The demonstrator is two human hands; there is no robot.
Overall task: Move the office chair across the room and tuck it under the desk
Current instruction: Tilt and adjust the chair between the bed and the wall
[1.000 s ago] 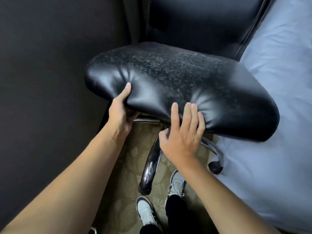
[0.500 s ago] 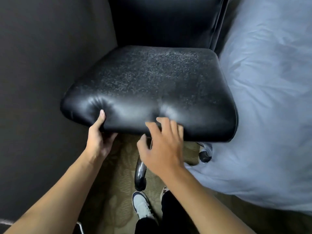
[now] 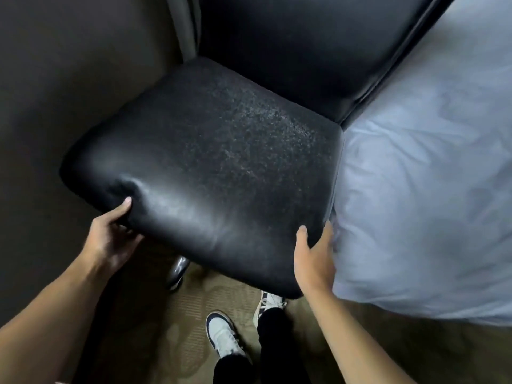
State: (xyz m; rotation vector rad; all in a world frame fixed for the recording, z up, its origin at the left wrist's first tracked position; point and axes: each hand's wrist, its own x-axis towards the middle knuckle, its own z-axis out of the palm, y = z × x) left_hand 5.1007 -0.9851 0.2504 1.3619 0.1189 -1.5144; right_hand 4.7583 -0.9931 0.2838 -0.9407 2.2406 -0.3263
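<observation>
Office chair point(image 3: 210, 162) seat wedged between dark wall point(image 3: 55, 92) and bed point(image 3: 429, 189).

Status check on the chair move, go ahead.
Left hand and right hand grip the seat front corners. Bed tight against chair's right side. No desk in view.

Both bare forearms reach forward and up from the lower corners; left hand point(image 3: 110, 239) is cupped at the front left corner of the chair seat point(image 3: 210, 167), thumb laid on top, fingers curled out of sight beneath; right hand point(image 3: 314, 261) is clasped on the front right corner, thumb on the top face, palm against the side edge, fingers hidden behind it; both wrists near straight, elbows out of frame.
</observation>
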